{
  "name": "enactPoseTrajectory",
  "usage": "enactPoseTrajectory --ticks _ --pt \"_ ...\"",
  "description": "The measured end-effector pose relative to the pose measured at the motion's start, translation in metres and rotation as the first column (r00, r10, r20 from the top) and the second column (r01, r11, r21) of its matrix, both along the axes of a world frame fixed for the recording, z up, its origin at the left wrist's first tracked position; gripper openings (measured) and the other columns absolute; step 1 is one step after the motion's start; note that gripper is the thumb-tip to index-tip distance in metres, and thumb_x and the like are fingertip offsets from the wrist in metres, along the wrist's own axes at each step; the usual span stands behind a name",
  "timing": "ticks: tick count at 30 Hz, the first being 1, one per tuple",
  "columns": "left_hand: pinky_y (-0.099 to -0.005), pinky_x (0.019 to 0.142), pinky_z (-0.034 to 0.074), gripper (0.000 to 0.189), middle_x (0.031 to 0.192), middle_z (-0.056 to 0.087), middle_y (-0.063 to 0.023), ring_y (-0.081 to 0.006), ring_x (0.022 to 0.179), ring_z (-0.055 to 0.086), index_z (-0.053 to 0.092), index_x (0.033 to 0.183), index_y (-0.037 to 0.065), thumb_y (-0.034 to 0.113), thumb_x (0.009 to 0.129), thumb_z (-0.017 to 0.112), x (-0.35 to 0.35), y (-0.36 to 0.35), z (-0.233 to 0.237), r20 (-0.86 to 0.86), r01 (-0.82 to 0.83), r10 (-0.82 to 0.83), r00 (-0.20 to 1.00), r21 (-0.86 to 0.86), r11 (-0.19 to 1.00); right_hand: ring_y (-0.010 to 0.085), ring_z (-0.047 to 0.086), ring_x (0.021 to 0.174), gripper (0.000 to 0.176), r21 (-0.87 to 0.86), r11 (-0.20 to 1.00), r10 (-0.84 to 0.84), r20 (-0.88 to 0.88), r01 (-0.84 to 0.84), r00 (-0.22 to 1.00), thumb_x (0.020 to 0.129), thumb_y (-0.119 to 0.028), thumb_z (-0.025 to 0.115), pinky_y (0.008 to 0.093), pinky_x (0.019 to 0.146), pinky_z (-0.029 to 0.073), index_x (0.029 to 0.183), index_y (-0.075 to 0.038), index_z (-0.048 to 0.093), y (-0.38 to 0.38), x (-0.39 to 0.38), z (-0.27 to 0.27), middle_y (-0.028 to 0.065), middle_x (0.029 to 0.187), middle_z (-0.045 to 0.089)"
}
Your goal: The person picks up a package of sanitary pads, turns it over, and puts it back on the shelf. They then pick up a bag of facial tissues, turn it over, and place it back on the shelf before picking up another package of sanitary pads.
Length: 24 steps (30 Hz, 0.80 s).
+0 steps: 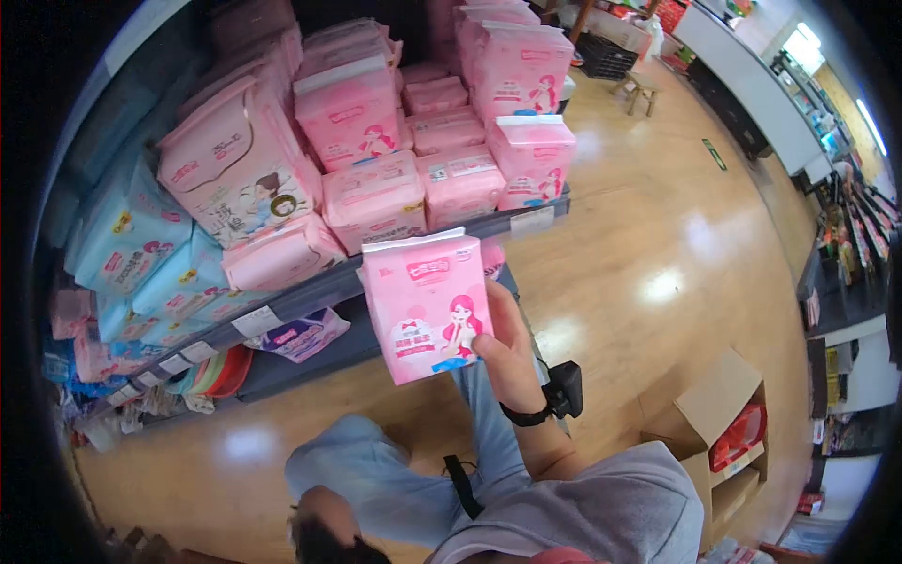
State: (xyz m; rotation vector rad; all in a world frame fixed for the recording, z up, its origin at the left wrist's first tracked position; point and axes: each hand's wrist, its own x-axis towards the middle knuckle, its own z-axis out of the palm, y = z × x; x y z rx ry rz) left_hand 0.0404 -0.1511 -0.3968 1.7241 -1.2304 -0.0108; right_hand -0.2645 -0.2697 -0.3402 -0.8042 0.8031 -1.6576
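Observation:
My right hand grips a pink pack of sanitary pads by its right side, thumb on the front. The pack is upright with a slight tilt, its printed front with a pink-haired figure turned towards me. It is held before the edge of a dark shelf stacked with similar pink packs. My left hand is low at the bottom edge, dark and blurred, near my knee; its fingers are not clear.
Light-blue packs lie at the shelf's left end. A purple pack and a red basin are on the level below. An open cardboard box with red goods stands on the floor at right. A small wooden stool stands farther back.

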Motion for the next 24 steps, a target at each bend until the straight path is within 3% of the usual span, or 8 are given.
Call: enactPoseTrajectory --ticks 3,5,6,8,10,14,18,24 --pt "-0.0393 0.092 0.033 0.061 0.12 0.034 -0.0165 -0.0264 0.107 0.04 0.03 0.121 0.001 0.027 0.073 0.056 -0.043 -0.038 0.03 -0.084 0.226 -0.251 0.964 -0.235 0.945 0.0186 0.039 0.112 0.064 -0.013 1.0 -0.028 -0.003 0.028 1.0 0.072 -0.017 0.062 0.031 0.094 0.03 0.123 0.0 0.028 -0.001 -0.001 -0.007 0.012 0.12 0.041" --pt "-0.0393 0.091 0.033 0.061 0.12 0.034 -0.0164 -0.0263 0.107 0.041 0.03 0.121 0.001 0.027 0.072 0.056 -0.079 -0.087 0.04 -0.193 0.421 -0.486 0.853 -0.298 0.857 0.0192 0.039 0.112 0.065 -0.001 0.998 -0.062 -0.007 0.062 0.998 0.071 -0.02 0.064 0.0311 0.095 0.029 0.123 0.001 0.03 -0.002 0.002 -0.004 0.0124 0.119 0.041" --pt "-0.0353 0.084 0.038 0.059 0.102 0.05 -0.0132 -0.0205 0.097 0.048 0.042 0.115 -0.001 0.035 0.072 0.06 -0.127 -0.133 0.093 -0.284 0.597 -0.743 0.606 -0.454 0.661 0.0191 0.04 0.111 0.066 -0.016 0.998 -0.065 -0.028 0.064 0.998 0.071 -0.021 0.064 0.0308 0.095 0.029 0.123 0.001 0.03 -0.003 0.003 -0.004 0.0123 0.118 0.041" --pt "-0.0354 0.087 0.036 0.066 0.117 0.039 -0.0135 -0.0223 0.102 0.044 0.032 0.122 -0.001 0.029 0.071 0.062 -0.127 -0.15 0.09 -0.157 0.82 -0.808 0.568 0.02 0.573 0.0193 0.04 0.11 0.067 0.032 0.997 -0.066 -0.021 0.067 0.998 0.07 -0.021 0.065 0.0309 0.095 0.029 0.123 0.001 0.03 -0.001 0.007 0.001 0.012 0.117 0.042" --pt "-0.0354 0.083 0.036 0.066 0.117 0.033 -0.015 -0.0225 0.094 0.044 0.032 0.121 -0.001 0.012 0.065 0.065 -0.131 -0.155 0.076 -0.298 0.837 -0.812 0.502 -0.071 0.543 0.0194 0.041 0.11 0.067 0.043 0.996 -0.074 -0.051 0.076 0.996 0.069 -0.021 0.065 0.031 0.094 0.029 0.123 0.001 0.03 0.001 0.01 -0.001 0.012 0.117 0.042" --pt "-0.0329 0.081 0.039 0.065 0.117 0.037 -0.0141 -0.0206 0.096 0.045 0.028 0.121 -0.001 0.011 0.069 0.064 -0.138 -0.156 0.072 -0.58 0.882 -0.756 0.305 -0.128 0.454 0.0197 0.041 0.109 0.066 0.012 0.991 -0.133 -0.083 0.135 0.988 0.068 -0.02 0.064 0.0313 0.094 0.03 0.122 0.001 0.032 0.0 0.012 -0.003 0.012 0.116 0.043" --pt "-0.0325 0.082 0.04 0.067 0.117 0.039 -0.0126 -0.0186 0.097 0.046 0.025 0.123 0.002 0.011 0.07 0.065 -0.137 -0.159 0.067 -0.67 0.873 -0.718 0.19 -0.218 0.436 0.0205 0.041 0.111 0.068 0.063 0.994 -0.092 -0.002 0.092 0.996 0.068 -0.022 0.064 0.0317 0.094 0.03 0.123 0.0 0.031 0.004 0.016 -0.006 0.0133 0.118 0.042" --pt "-0.0316 0.082 0.04 0.066 0.117 0.039 -0.0124 -0.0169 0.094 0.046 0.026 0.123 0.003 0.015 0.072 0.066 -0.138 -0.156 0.06 -0.674 0.839 -0.715 0.185 -0.27 0.472 0.021 0.039 0.113 0.071 0.077 0.994 -0.073 -0.019 0.075 0.997 0.07 -0.025 0.064 0.0324 0.095 0.03 0.125 0.0 0.028 0.005 0.018 -0.002 0.0139 0.121 0.04"
